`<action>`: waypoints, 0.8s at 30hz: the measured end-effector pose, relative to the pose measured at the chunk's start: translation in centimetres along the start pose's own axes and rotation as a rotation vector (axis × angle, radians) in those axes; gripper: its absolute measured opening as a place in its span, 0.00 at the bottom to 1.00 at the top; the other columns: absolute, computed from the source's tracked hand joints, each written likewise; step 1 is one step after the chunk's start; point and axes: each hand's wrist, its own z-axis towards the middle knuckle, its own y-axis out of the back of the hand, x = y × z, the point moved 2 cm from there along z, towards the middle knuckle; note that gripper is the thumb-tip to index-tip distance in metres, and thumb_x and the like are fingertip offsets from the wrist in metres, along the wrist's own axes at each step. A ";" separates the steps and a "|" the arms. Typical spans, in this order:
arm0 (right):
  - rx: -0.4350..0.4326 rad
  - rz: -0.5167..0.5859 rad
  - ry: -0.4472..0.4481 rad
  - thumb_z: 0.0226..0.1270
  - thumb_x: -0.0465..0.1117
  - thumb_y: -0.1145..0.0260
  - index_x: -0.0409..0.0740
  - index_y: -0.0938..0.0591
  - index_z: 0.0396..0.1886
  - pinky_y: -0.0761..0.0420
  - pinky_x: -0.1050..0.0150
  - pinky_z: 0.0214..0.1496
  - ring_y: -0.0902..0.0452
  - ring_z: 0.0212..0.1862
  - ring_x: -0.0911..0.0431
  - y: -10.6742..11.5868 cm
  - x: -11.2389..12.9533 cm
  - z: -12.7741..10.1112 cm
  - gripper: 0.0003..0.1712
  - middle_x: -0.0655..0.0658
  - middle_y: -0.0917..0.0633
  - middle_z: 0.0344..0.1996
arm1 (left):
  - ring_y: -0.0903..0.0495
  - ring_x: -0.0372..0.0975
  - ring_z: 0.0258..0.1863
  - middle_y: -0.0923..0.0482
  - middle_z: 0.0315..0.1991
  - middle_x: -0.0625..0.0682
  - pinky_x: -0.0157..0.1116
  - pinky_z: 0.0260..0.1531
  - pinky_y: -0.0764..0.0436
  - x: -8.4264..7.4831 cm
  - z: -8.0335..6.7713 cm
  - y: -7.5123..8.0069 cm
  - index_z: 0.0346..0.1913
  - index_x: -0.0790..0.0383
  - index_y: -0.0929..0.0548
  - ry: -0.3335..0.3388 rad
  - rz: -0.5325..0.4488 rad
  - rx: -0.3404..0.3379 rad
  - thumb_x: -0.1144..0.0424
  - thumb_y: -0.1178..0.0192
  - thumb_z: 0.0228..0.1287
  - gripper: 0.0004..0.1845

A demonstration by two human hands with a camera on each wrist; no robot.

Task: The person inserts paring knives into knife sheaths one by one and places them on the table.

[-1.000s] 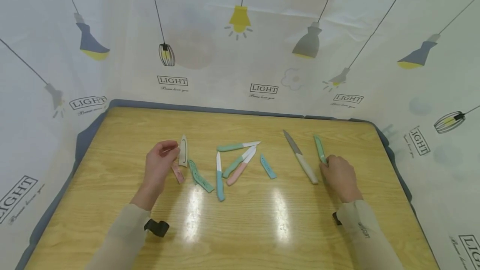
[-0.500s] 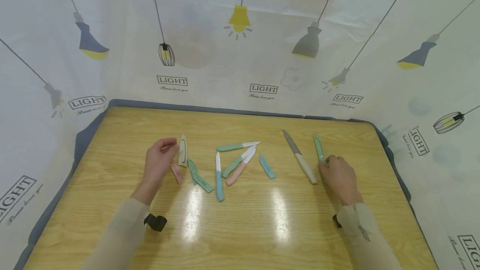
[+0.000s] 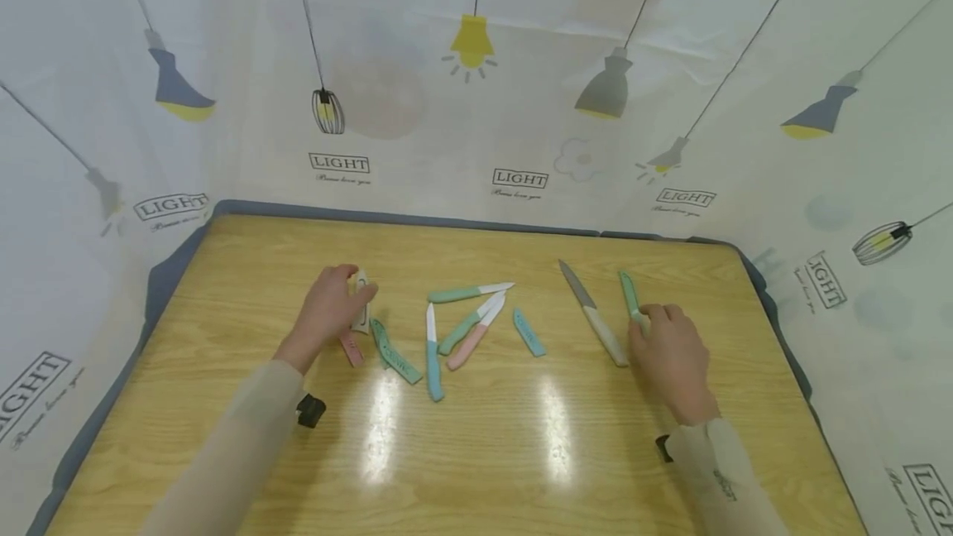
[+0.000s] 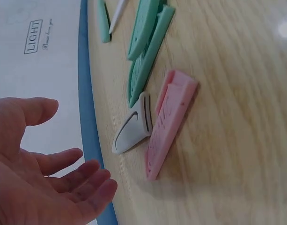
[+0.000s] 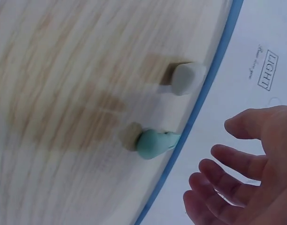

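Note:
My left hand hovers with relaxed fingers just left of a white knife sheath. The left wrist view shows this hand holding nothing, apart from the white sheath and the pink sheath beside it. My right hand lies on the table at the handle end of a green knife, next to a steel-bladed knife with a beige handle. In the right wrist view the hand is spread and holds nothing, near the green handle end and the beige handle end.
In the middle of the wooden table lie several white-bladed knives, two green sheaths and a blue sheath. A printed white curtain closes in the back and sides beyond the blue table edge.
My left hand has moved forward and right up to the white sheath, its fingers loosening. The right hand has crept slightly toward the green knife's handle.

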 end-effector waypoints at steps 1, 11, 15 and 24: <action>-0.012 0.004 0.010 0.81 0.47 0.47 0.31 0.23 0.64 0.17 0.33 0.41 0.25 0.56 0.29 0.1 0.2 -0.1 0.26 0.25 0.24 0.60 | 0.37 0.68 0.70 0.40 0.72 0.78 0.64 0.70 0.34 0.0 0.2 0.0 0.75 0.80 0.40 0.004 0.028 0.004 0.51 0.48 0.80 0.37; -0.075 -0.009 0.074 0.79 0.46 0.45 0.32 0.19 0.59 0.17 0.34 0.42 0.24 0.54 0.31 0.3 1.4 -0.6 0.23 0.27 0.22 0.56 | 0.34 0.72 0.63 0.39 0.63 0.82 0.66 0.58 0.23 -0.4 1.5 -0.3 0.70 0.86 0.39 0.068 0.291 0.083 0.47 0.46 0.78 0.41; -0.094 -0.013 0.090 0.78 0.45 0.44 0.32 0.18 0.57 0.16 0.35 0.41 0.23 0.53 0.31 0.2 1.7 -0.7 0.22 0.28 0.21 0.55 | 0.29 0.67 0.56 0.35 0.56 0.77 0.61 0.50 0.19 -0.4 1.7 -0.4 0.62 0.85 0.32 0.071 0.296 0.072 0.51 0.42 0.76 0.34; -0.085 -0.019 0.103 0.77 0.43 0.42 0.32 0.18 0.58 0.17 0.36 0.45 0.23 0.53 0.31 0.0 2.0 -0.7 0.21 0.27 0.21 0.55 | 0.26 0.58 0.44 0.30 0.51 0.74 0.56 0.46 0.17 0.0 2.5 -0.8 0.55 0.83 0.29 0.061 0.278 0.085 0.56 0.34 0.69 0.30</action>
